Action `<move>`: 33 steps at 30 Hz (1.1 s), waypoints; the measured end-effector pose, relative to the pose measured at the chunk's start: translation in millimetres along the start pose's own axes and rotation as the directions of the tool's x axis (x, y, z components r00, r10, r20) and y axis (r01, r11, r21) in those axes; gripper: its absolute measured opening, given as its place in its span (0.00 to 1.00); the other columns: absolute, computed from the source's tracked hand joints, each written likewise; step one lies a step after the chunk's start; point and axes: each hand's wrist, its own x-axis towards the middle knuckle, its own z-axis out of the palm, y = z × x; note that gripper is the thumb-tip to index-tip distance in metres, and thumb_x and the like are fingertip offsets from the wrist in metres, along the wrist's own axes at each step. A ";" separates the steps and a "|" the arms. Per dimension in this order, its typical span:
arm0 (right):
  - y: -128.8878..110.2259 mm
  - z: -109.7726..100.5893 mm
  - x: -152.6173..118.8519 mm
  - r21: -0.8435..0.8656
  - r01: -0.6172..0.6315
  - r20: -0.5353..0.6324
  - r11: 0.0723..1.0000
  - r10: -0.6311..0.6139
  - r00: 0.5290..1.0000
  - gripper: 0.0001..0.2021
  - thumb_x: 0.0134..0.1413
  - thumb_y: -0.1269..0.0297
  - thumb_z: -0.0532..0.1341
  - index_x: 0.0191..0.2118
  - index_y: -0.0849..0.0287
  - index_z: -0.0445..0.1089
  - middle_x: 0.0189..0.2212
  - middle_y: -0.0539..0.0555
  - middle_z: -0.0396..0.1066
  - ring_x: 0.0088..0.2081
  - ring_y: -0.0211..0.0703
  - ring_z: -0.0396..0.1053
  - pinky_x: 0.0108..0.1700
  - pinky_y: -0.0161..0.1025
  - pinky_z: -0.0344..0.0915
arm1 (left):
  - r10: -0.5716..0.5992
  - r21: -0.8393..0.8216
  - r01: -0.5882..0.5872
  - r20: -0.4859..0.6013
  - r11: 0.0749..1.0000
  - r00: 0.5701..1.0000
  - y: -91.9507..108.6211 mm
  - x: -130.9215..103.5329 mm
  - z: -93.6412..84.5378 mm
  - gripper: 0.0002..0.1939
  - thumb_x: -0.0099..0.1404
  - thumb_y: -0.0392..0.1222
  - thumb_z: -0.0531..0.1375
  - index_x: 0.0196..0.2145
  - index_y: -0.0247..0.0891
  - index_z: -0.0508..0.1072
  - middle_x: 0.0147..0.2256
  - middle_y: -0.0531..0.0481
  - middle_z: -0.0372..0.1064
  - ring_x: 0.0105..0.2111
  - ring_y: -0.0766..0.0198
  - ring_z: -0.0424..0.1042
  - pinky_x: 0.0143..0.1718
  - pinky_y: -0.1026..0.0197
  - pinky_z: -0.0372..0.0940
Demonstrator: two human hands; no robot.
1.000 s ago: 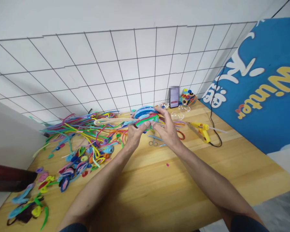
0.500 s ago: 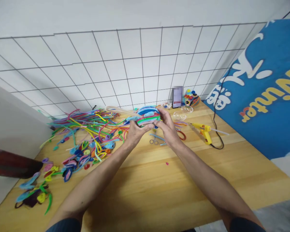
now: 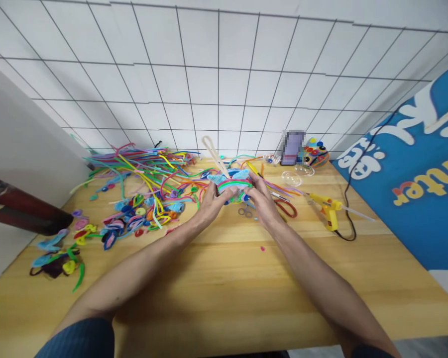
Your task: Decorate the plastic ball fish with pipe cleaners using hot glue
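Between my two hands is a small rounded craft piece [image 3: 233, 185] covered in bands of coloured pipe cleaner, mostly light blue, green and pink. From its top a pale beige loop [image 3: 213, 153] sticks up towards the wall. My left hand [image 3: 211, 203] is closed on its left side, thumb across the front. On the right side my right hand [image 3: 260, 199] grips it the same way, fingers wrapped behind. The underside and back of the piece are hidden. Just below it a pair of scissors [image 3: 245, 213] lies on the wooden table [image 3: 209, 278], partly covered by my right hand.
Piled pipe cleaners [image 3: 142, 161] lie at the back left, with curled pieces [image 3: 134, 219] before them. A yellow glue gun [image 3: 329, 210] with a black cord is at right. A phone [image 3: 292, 148], clear plastic domes [image 3: 291, 178] and a decorated ball [image 3: 317, 153] stand near the wall.
The craft piece has been turned in my hands, so its beige loop now points up instead of left. My view has tilted down and shifted left. Both hands keep their hold.
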 end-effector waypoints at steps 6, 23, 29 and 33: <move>8.8 1.5 -1.7 -0.061 0.027 0.012 0.998 -0.026 1.000 0.22 0.51 0.59 0.66 0.54 0.44 0.72 0.58 0.48 0.77 0.61 0.53 0.72 0.66 0.55 0.68 | -0.016 -0.003 0.016 -0.034 1.000 0.999 -16.6 2.1 0.0 0.24 0.62 0.60 0.68 0.48 0.43 0.72 0.44 0.48 0.78 0.48 0.51 0.75 0.51 0.50 0.70; 25.9 -4.1 6.8 -0.074 -0.075 0.012 0.994 0.076 0.997 0.20 0.48 0.57 0.70 0.49 0.46 0.73 0.52 0.49 0.80 0.57 0.51 0.74 0.60 0.53 0.72 | -0.138 0.089 0.142 -0.053 0.986 0.989 -24.9 5.4 -7.7 0.26 0.58 0.64 0.68 0.43 0.42 0.70 0.45 0.45 0.76 0.50 0.46 0.75 0.52 0.48 0.68; 27.0 -4.5 6.5 -0.101 -0.075 0.000 0.992 0.075 0.997 0.20 0.48 0.55 0.69 0.49 0.45 0.73 0.53 0.49 0.79 0.57 0.52 0.74 0.61 0.54 0.71 | -0.080 0.024 0.080 -0.015 0.997 0.997 -31.8 5.4 -4.7 0.30 0.60 0.63 0.67 0.51 0.42 0.71 0.51 0.44 0.77 0.54 0.47 0.75 0.58 0.46 0.67; 28.6 -6.2 7.3 -0.155 -0.049 0.007 0.987 0.050 0.999 0.20 0.50 0.54 0.68 0.51 0.44 0.73 0.55 0.48 0.78 0.58 0.51 0.74 0.61 0.53 0.71 | -0.026 0.026 0.027 -0.027 0.999 0.999 -34.6 4.9 -2.0 0.30 0.62 0.62 0.67 0.54 0.42 0.72 0.51 0.45 0.77 0.53 0.47 0.75 0.57 0.46 0.68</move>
